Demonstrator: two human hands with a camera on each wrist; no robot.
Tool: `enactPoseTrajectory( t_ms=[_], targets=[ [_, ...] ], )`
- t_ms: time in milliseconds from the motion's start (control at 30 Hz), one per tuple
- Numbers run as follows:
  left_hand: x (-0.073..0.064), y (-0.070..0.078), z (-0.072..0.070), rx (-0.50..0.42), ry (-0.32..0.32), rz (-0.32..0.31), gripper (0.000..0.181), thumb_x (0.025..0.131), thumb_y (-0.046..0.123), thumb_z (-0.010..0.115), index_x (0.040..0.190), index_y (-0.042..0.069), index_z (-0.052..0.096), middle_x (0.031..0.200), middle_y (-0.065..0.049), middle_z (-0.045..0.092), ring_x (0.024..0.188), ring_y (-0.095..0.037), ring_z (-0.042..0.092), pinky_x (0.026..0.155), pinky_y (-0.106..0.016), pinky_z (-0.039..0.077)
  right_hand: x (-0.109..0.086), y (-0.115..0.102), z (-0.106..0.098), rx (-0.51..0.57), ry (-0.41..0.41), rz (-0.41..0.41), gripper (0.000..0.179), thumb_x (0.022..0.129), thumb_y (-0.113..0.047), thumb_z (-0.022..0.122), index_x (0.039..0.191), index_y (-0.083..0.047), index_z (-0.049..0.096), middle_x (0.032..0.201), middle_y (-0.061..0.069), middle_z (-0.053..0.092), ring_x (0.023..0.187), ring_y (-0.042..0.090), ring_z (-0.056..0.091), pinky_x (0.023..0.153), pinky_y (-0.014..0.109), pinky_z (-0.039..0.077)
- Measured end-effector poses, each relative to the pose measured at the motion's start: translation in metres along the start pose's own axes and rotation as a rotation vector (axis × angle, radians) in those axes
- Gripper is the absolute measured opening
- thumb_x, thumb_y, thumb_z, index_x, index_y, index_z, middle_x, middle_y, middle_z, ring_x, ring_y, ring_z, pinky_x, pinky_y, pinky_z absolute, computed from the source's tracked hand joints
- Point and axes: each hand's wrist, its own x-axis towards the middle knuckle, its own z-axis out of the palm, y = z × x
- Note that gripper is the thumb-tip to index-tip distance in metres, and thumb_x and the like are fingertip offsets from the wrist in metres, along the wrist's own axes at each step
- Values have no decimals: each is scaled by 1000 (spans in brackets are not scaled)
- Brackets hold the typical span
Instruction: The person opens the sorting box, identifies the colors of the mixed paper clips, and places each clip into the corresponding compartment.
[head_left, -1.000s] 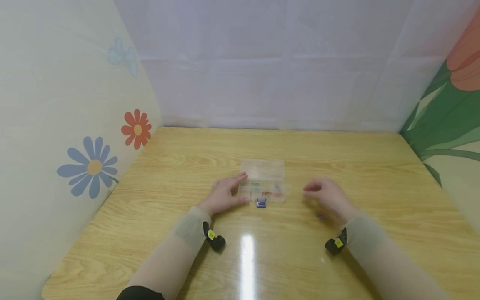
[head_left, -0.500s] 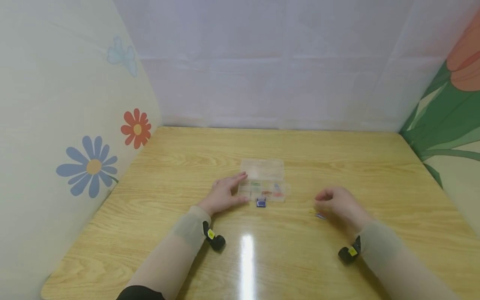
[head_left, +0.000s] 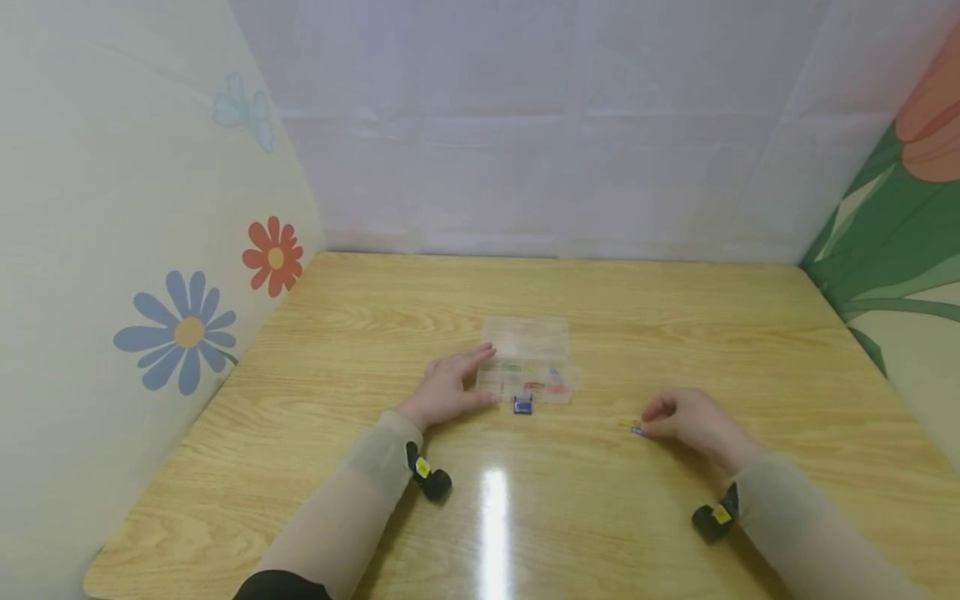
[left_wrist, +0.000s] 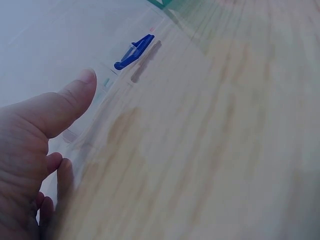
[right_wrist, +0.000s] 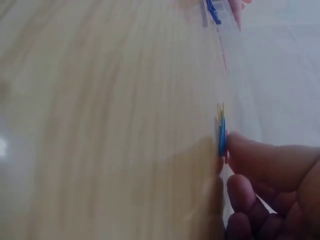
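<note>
A clear compartment box (head_left: 491, 379) stands mid-table, its lid (head_left: 525, 337) folded back and a blue latch (head_left: 522, 406) at its front. My left hand (head_left: 447, 387) holds the box's left end, thumb at the front and fingers toward the hinge. In the left wrist view, the thumb (left_wrist: 72, 102) lies along the front wall. Right of the box, a yellow paper clip (head_left: 625, 424), a blue paper clip (head_left: 637, 432) and a reddish one (right_wrist: 226, 159) lie close together. My right hand (head_left: 693, 423) touches these clips with thumb and forefinger; whether it pinches one is hidden.
Inside the box lie a green clip (head_left: 512, 367), a red clip (head_left: 534, 386), a blue clip (head_left: 554, 373) and something pinkish-red (head_left: 557, 388). The wooden table (head_left: 375, 308) reaches back to a pale cloth wall (head_left: 480, 167).
My right hand has moved from beside the box, rightward and nearer me, down to the loose paper clips. The left hand and box have stayed in place.
</note>
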Motion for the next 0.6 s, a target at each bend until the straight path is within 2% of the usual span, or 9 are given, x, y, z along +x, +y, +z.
enactPoseTrajectory(
  t_ms=[267,600],
  targets=[
    [0,0,0,0,-3,-7,82,83,55,67,151,26,31,156,12,23,140,-24,29,112,-53,10,1,-1,1,-28,1,12,25,79,-26,77,88,-5,67,89,5,62,85,22,52,74,35,40],
    [0,-1,1,-1,8,-6,83,82,57,67,151,28,31,156,14,24,140,-23,30,113,-52,11,2,0,2,-33,2,35,24,81,-29,75,87,-7,67,91,6,61,87,23,52,76,37,41]
  ],
)
